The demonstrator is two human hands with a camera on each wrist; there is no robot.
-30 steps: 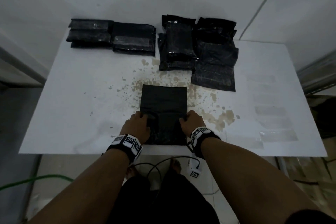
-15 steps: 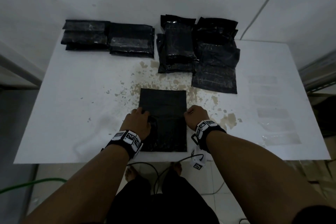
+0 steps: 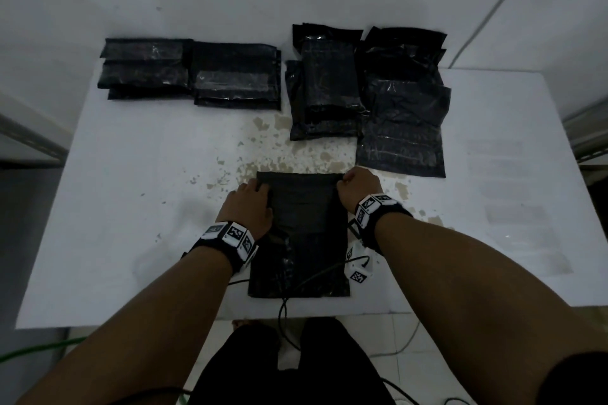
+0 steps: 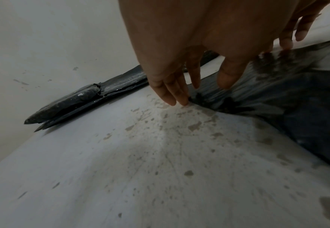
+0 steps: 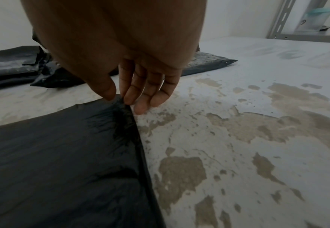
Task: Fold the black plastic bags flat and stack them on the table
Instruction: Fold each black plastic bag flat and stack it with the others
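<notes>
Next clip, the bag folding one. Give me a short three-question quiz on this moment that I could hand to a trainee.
1. True or false: the right hand pinches the far right corner of the flat bag.
2. Which corner of that bag does the left hand pinch? A) near left B) far left C) near right
3. Fill in: the piles of bags lie along the ____ edge of the table, by the wall.

Key: 1 true; 2 B; 3 far
</notes>
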